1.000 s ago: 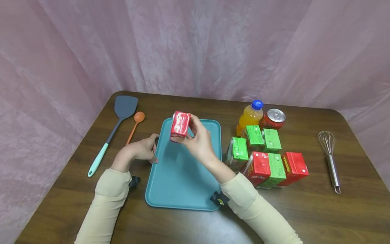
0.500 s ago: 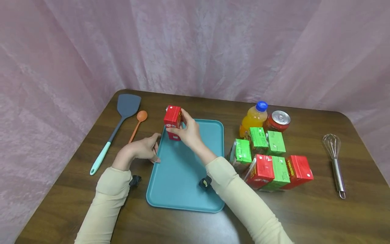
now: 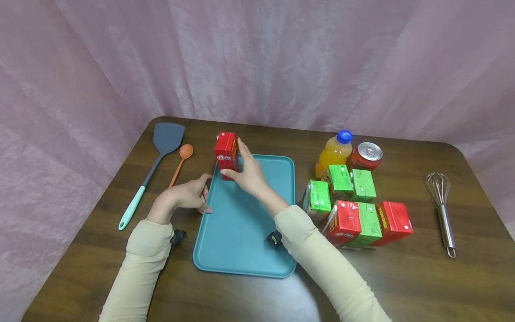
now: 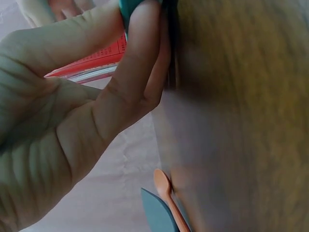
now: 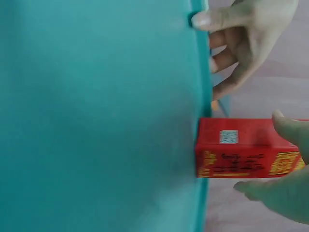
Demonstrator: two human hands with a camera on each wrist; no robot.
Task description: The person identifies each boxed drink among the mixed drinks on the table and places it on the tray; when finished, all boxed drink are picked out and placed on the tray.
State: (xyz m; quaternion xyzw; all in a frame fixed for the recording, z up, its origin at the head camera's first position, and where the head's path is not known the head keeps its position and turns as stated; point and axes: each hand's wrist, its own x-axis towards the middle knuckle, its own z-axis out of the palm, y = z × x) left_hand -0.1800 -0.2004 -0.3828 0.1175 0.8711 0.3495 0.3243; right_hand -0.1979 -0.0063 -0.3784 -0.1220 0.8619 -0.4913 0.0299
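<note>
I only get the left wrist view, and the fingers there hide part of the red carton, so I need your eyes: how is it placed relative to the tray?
Observer: In the head view the red carton is upright at the far left corner of the tray.
Operator: Is the right hand gripping it tightly?
Observer: It doesn't look so; the right wrist view shows a gap between the right hand's lower finger and the carton. I can't tell whether the thumb touches.
Operator: What lies farthest to the right?
Observer: A metal whisk, its wire end pointing away from the person.
</note>
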